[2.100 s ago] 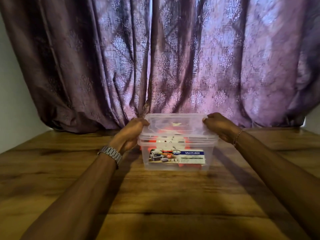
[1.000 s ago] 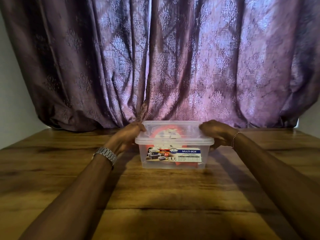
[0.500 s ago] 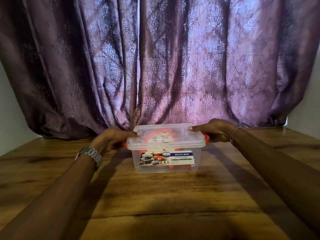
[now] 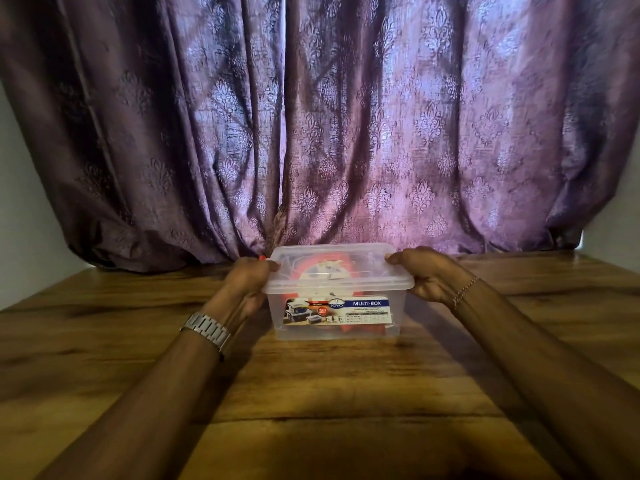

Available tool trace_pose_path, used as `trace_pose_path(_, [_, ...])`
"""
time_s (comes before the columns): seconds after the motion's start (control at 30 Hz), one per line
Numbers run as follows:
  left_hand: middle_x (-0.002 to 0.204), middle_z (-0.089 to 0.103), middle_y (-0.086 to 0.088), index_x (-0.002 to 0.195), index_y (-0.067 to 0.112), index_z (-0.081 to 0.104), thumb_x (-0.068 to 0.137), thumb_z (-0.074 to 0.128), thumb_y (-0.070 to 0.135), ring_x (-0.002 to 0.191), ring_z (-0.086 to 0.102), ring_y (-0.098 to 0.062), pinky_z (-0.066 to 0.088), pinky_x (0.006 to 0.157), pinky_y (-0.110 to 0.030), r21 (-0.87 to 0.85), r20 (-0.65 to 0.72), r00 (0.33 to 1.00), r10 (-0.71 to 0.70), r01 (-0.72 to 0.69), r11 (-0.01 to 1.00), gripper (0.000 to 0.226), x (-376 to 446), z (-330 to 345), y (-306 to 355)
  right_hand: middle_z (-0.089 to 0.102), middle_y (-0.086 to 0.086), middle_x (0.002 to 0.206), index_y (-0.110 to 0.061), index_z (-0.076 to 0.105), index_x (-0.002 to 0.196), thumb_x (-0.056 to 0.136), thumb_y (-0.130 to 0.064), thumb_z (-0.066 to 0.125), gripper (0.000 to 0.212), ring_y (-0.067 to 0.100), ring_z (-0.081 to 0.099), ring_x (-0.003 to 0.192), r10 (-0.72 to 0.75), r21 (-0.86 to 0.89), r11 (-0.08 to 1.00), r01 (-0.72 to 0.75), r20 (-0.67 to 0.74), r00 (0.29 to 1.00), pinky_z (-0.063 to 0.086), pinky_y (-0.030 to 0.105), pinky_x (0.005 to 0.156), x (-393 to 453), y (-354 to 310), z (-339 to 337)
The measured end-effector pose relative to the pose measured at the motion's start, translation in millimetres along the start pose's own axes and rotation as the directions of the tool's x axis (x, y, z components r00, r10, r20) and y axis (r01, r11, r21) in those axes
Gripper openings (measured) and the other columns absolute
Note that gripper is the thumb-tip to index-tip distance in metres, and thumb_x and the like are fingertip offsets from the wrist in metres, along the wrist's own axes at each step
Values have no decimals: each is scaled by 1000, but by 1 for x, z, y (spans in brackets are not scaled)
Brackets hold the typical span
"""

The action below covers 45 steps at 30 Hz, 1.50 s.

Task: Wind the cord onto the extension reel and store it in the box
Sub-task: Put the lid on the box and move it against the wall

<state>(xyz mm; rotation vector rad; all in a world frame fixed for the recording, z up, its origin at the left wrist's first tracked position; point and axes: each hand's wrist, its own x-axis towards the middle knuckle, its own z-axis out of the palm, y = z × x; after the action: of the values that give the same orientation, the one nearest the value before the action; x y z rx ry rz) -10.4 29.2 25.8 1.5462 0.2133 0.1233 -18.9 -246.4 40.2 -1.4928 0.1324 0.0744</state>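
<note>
A wooden worktop (image 4: 311,393) with dark grain spreads beneath and around the hands. Beyond the hands hangs a purple curtain (image 4: 346,133) with a damask pattern, its hem bunched on the worktop's far edge. Pale wall (image 4: 20,237) shows far left.

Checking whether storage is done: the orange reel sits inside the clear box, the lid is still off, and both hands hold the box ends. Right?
Not quite: the lid is on the box, as the head view shows. The rest holds.
</note>
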Motion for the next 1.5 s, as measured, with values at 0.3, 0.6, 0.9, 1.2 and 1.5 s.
trace_pose_path(0.3, [117, 75, -20, 123, -6, 71, 103, 58, 6, 89, 70, -28, 53, 75, -29, 489, -39, 959, 282, -228, 842, 27, -4, -1, 3, 64, 17, 90, 12, 54, 106, 92, -3, 48, 22, 25, 65, 73, -223, -412, 896, 167, -92, 971, 55, 32, 62, 2, -3, 6])
trace_pose_path(0.6, [107, 78, -20, 110, -2, 75, 97, 68, 16, 100, 75, -37, 63, 93, -53, 509, -76, 952, 295, -218, 833, 23, -13, -22, 1, 67, 23, 99, 1, 62, 87, 89, -38, 60, 38, 39, 62, 93, -474, -841, 515, 168, -116, 873, 44, 31, 69, 11, -3, 18])
trace_pose_path(0.9, [92, 77, -27, 87, -1, 72, 92, 73, 27, 89, 75, -44, 64, 81, -58, 680, -313, 855, 413, -102, 726, 29, -34, -132, 6, 70, 23, 86, -2, 69, 71, 73, -30, 70, 28, 40, 66, 86, -604, -784, 506, 360, -24, 797, 49, 33, 68, 22, 2, 133])
trace_pose_path(1.2, [126, 70, -25, 127, -1, 61, 100, 67, 33, 112, 68, -43, 59, 96, -46, 655, -596, 704, 386, 149, 741, 44, -68, -260, 4, 65, 25, 113, 2, 67, 101, 82, -26, 61, 34, 38, 62, 103, -446, -729, 457, 510, 308, 840, 48, 32, 76, 34, 7, 306])
trace_pose_path(1.5, [97, 74, -32, 84, 1, 61, 89, 75, 12, 87, 75, -46, 65, 81, -58, 462, -791, 523, 317, 170, 871, 19, -136, -375, 4, 65, 20, 118, 0, 68, 113, 89, -12, 53, 30, 35, 61, 107, -348, -498, 556, 666, 589, 730, 50, 37, 89, 10, 28, 465])
